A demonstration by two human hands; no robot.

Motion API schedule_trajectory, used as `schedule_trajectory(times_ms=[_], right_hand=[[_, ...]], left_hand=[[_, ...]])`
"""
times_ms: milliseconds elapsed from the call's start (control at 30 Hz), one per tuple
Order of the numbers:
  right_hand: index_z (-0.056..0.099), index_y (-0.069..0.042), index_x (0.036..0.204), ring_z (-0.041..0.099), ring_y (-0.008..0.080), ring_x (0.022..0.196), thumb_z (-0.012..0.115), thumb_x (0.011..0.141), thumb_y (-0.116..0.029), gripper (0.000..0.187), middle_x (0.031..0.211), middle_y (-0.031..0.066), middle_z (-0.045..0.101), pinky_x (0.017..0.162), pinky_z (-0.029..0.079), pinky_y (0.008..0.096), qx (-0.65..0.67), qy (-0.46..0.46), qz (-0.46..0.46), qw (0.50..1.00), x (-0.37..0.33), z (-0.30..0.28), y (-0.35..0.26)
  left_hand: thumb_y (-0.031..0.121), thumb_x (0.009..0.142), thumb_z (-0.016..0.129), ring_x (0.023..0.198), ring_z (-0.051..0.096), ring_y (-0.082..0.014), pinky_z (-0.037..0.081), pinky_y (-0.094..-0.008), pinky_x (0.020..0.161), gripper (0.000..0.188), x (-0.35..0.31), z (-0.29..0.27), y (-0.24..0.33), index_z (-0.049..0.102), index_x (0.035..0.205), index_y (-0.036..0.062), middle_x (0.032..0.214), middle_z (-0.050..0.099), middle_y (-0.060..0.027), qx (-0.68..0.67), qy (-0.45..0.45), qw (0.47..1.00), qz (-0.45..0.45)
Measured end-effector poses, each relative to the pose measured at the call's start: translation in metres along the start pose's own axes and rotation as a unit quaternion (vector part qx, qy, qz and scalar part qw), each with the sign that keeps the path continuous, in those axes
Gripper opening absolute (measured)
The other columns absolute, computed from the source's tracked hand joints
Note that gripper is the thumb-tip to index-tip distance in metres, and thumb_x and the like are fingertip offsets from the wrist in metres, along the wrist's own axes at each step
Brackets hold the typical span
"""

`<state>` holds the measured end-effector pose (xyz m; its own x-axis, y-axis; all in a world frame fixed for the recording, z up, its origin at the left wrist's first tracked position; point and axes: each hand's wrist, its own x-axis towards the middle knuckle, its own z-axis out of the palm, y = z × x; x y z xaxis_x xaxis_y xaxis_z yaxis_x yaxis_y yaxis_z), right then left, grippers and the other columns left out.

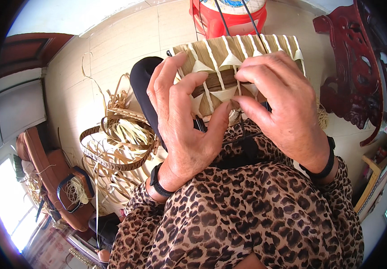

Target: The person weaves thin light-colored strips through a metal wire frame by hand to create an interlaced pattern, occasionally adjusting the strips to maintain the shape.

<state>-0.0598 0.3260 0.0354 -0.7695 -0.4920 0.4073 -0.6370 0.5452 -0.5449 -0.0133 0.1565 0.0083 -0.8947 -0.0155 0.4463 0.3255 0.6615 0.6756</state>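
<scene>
A tan woven panel (218, 49) of flat plant strips lies before me, crossed by several white cords and set with pale folded triangles (225, 94). A darker brown band (218, 80) runs across its middle. My left hand (182, 116) grips its left part, fingertips on the top face and thumb at the near edge. From the right, my right hand (283, 105) bends over the panel, index finger and thumb around a pale folded strip near the centre. The two thumb tips are close together. The underside of the panel is hidden.
A red plastic stool (207, 22) stands beyond the panel, with dark rods running toward it. Loose strips and a braided band (113, 163) lie on the tiled floor to the left. Carved dark red furniture (357, 67) stands right; a brown bench (54, 179) is at left.
</scene>
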Motion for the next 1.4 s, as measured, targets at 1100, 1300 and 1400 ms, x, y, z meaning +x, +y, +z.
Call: schedule_trajectory(times_ms=[1100,1300,1400], right_hand=[[0.053,-0.007,0.123,0.051,0.0299,0.111,0.075,0.076,-0.019,0.053,0.121,0.0103,0.053,0.097,0.038,0.0418,-0.032,0.056,0.044,0.997,-0.008,0.024,0.027],[0.061,-0.007,0.113,0.052,0.031,0.116,0.075,0.075,-0.014,0.041,0.126,0.0113,0.054,0.098,0.043,0.0403,-0.028,-0.003,0.017,0.999,-0.002,0.009,0.019],[0.065,-0.008,0.101,0.055,0.0256,0.101,0.077,0.07,-0.01,0.033,0.109,0.0071,0.058,0.088,0.044,0.0383,-0.009,-0.004,-0.014,1.0,0.006,0.008,0.013]], left_hand=[[0.009,0.076,0.076,0.126,0.036,-0.0387,0.043,-0.0426,0.099,0.094,0.004,0.009,-0.014,0.014,0.146,-0.0031,0.141,0.021,-0.0294,-0.079,-0.038,0.983,-0.161],[0.018,0.066,0.085,0.133,0.031,-0.0402,0.037,-0.0462,0.105,0.1,-0.005,-0.002,-0.021,0.025,0.146,0.0039,0.147,0.017,-0.0284,-0.094,-0.052,0.99,-0.091],[0.017,0.065,0.084,0.134,0.031,-0.0385,0.038,-0.0459,0.105,0.086,-0.002,-0.016,-0.023,0.041,0.139,0.0064,0.148,0.015,-0.0272,-0.081,-0.085,0.99,-0.079]])
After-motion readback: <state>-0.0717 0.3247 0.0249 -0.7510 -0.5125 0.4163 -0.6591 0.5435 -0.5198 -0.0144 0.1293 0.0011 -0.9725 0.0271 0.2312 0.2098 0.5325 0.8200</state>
